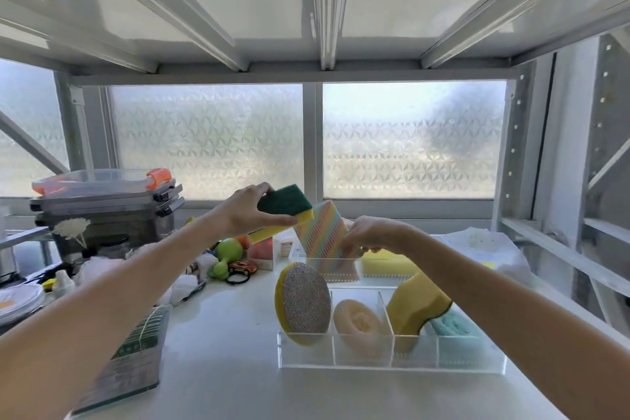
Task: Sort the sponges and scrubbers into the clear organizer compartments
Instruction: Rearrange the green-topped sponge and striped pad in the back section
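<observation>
My left hand (pixel 247 211) holds a yellow sponge with a green scouring top (pixel 286 206) in the air, above and left of the clear organizer (pixel 392 365). My right hand (pixel 370 235) grips a striped pastel sponge (pixel 324 232), tilted, its lower end inside a rear compartment. Front compartments hold a round silver-faced scrubber (pixel 305 303), a beige loofah pad (pixel 361 320), a curved yellow sponge (pixel 414 307) and a teal cloth pad (pixel 450 324). A flat yellow sponge (pixel 385 264) lies in the rear right compartment.
Stacked plastic storage boxes (pixel 105 204) stand at the back left. Toys, a green figure (pixel 226 254) and a small car (pixel 242 268) clutter the middle left. A packet of green pads (pixel 136 351) lies front left. A white bag (pixel 480 245) sits right. A shelf hangs overhead.
</observation>
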Available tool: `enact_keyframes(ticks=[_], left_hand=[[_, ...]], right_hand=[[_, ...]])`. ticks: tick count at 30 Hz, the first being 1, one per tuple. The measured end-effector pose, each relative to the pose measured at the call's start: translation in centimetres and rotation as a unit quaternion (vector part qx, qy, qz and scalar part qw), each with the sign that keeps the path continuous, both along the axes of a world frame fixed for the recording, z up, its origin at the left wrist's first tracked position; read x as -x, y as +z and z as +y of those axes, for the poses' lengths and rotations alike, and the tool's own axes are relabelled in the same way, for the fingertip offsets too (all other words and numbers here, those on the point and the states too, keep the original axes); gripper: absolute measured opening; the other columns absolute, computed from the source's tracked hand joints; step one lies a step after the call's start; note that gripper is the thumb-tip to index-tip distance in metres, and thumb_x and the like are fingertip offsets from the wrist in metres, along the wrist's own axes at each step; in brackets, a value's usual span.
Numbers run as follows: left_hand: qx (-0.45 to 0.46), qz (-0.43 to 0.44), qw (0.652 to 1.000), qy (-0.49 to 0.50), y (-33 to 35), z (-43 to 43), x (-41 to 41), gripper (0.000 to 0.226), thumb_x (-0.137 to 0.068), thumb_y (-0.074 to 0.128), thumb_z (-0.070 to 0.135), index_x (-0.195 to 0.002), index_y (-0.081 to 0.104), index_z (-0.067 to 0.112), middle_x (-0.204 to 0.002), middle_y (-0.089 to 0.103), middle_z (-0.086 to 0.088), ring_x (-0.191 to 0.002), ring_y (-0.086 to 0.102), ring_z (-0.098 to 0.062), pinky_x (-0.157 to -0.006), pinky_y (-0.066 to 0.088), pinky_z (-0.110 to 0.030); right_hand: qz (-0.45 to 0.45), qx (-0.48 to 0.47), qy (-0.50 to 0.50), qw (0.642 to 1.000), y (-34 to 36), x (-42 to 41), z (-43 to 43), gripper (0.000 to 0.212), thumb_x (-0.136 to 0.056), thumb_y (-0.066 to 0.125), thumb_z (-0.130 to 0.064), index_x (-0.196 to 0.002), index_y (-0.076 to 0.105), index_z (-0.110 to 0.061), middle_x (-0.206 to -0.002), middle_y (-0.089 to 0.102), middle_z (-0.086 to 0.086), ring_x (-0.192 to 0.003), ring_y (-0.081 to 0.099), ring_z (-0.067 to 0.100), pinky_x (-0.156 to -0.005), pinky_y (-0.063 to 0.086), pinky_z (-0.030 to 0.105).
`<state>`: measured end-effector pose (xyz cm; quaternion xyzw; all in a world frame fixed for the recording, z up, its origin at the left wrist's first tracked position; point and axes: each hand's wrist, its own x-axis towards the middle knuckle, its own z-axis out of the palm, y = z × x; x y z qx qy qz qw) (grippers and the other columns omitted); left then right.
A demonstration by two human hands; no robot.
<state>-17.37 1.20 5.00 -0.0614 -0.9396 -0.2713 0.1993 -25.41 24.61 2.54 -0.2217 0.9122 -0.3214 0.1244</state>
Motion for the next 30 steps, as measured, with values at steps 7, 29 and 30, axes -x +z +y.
enact_keyframes(ticks=[7,29,30], left_hand=[[0.002,0.012,1.0,-0.004,0.2,0.1,0.0,0.066,-0.066,0.074,0.058,-0.114,0.053,0.018,-0.097,0.063,-0.001,-0.082,0.064,-0.015,-0.061,0.053,-0.023],[0.054,0.013,0.998,-0.02,1.4,1.6,0.3,0.069,-0.062,0.075,0.06,-0.114,0.056,0.019,-0.093,0.06,0.004,-0.079,0.06,-0.009,-0.057,0.044,-0.016],[0.055,0.011,0.998,-0.023,1.5,2.0,0.4,0.071,-0.06,0.074,0.062,-0.114,0.057,0.019,-0.093,0.06,0.003,-0.079,0.06,-0.01,-0.058,0.045,-0.017]], right_hand=[[-0.138,0.143,0.029,0.98,-0.4,0.8,1.9,0.029,-0.085,0.067,-0.005,-0.112,0.065,0.004,-0.109,0.071,0.013,-0.086,0.067,0.016,-0.072,0.057,0.019],[0.092,-0.154,-0.073,0.981,3.2,2.4,10.8,0.048,-0.063,0.087,-0.029,-0.101,0.074,-0.002,-0.087,0.07,0.007,-0.078,0.062,0.015,-0.064,0.05,0.019],[0.085,-0.199,-0.059,0.974,2.9,2.7,11.3,0.05,-0.066,0.085,-0.03,-0.107,0.072,-0.004,-0.094,0.07,0.007,-0.084,0.062,0.016,-0.067,0.051,0.021]])
